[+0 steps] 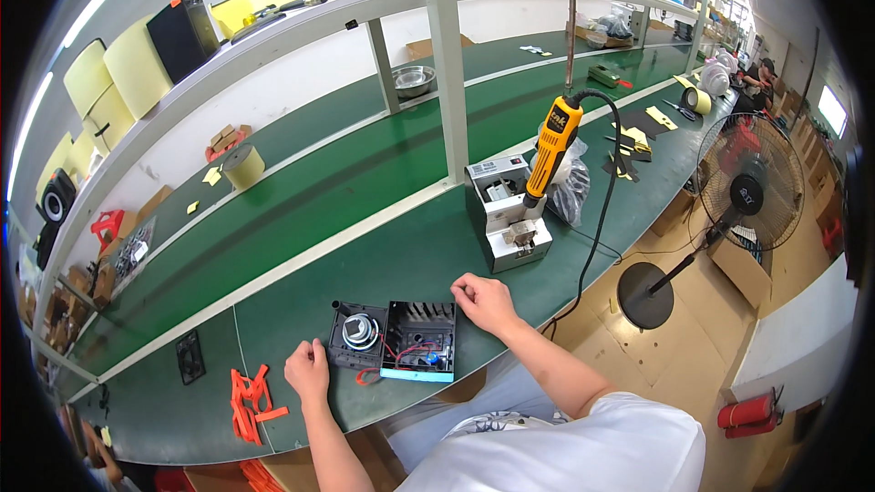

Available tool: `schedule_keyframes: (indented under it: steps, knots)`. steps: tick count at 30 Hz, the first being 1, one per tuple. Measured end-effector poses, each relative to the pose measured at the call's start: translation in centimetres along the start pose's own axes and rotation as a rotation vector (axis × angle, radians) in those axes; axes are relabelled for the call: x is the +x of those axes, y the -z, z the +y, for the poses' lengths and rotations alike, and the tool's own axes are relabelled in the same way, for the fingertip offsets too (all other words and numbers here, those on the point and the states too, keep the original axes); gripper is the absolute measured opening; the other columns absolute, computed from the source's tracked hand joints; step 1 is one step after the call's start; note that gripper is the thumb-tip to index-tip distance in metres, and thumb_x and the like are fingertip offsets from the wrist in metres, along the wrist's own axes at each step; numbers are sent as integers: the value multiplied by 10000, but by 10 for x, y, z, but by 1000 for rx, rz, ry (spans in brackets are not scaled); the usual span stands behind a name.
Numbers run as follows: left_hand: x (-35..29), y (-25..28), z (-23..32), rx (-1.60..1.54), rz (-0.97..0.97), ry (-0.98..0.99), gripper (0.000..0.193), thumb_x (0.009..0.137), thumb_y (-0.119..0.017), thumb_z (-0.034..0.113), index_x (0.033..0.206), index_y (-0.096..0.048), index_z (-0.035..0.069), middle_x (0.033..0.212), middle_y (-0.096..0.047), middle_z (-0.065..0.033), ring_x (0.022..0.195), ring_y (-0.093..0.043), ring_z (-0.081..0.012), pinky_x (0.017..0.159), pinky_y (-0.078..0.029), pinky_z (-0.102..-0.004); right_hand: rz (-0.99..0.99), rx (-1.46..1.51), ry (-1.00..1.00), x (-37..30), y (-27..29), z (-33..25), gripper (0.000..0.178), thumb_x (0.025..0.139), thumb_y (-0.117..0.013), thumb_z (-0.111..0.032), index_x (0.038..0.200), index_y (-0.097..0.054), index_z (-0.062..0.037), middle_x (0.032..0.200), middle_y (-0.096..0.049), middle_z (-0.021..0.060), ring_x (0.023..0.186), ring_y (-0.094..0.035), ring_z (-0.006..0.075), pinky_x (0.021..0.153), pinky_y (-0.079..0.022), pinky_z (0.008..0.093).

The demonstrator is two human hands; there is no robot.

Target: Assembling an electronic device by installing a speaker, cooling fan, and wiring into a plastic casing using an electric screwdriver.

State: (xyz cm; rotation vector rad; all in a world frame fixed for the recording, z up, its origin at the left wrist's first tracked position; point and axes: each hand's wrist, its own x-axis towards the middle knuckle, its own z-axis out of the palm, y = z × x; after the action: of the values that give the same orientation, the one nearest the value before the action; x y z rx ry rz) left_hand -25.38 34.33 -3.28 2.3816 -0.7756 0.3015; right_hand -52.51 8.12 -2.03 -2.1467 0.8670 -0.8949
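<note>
An opened black plastic case lies on the green bench between my hands. Its left half (346, 353) carries a round speaker (359, 332) with a silver magnet. Thin red wires run across to the right half (410, 314), which has ribbed walls, a small blue part inside and a light-blue front edge. My left hand (308, 369) rests in a loose fist just left of the speaker half. By the upper right corner of the case is my right hand (485, 302), fingers curled in. Neither hand shows anything in its grip, though the palms are hidden.
Orange straps (251, 401) lie left of my left hand, near a flat black frame (190, 358). A yellow electric screwdriver (553, 146) hangs above a metal screw feeder (507, 219). A standing fan (747, 193) is at the right. A shelf post (445, 64) rises behind the feeder.
</note>
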Motion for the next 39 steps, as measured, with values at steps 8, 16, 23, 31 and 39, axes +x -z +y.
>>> schedule_keyframes:
  steps: [8, 16, 23, 31, 39]
  knots:
    - [5, -5, 2, 15, 9, -6, 388, 932, -678, 307, 674, -579, 34, 632, -616, -156, 606, -621, -381, 576, -467, -474, -18, -42, 8, 8, -2, 2, 102, 924, -697, -212, 967, -678, -121, 633, -635, 70, 594, -651, 275, 568, -505, 407]
    - [3, -7, 14, 147, 19, -78, 372, 920, -671, 230, 645, -516, 34, 621, -557, -166, 585, -575, -400, 550, -428, -491, -20, 28, -104, 4, 3, -3, 202, 941, -682, -152, 1120, -624, -79, 631, -601, 73, 568, -641, 261, 551, -500, 395]
    - [6, -5, 10, 192, -7, 15, 401, 931, -635, 232, 610, -480, 50, 595, -539, -171, 553, -562, -404, 518, -402, -514, 0, 236, -246, 3, 5, 0, 184, 935, -668, -56, 1107, -609, -30, 618, -603, 64, 498, -582, 156, 502, -464, 316]
    - [23, 14, 30, 193, -197, 92, 388, 963, -601, 298, 695, -598, 18, 693, -625, -215, 683, -625, -450, 619, -467, -541, -25, 299, -366, 13, 12, -1, 329, 925, -669, -82, 1222, -546, -11, 753, -658, 115, 646, -667, 263, 604, -530, 387]
    - [0, 92, 52, 139, -78, 529, 508, 1032, -539, 371, 775, -629, -58, 719, -635, -286, 652, -606, -474, 606, -437, -551, -1213, 285, 0, 64, 256, -55, 328, 1028, -569, -161, 1325, -510, -33, 1186, -638, 184, 1146, -634, 317, 973, -498, 409]
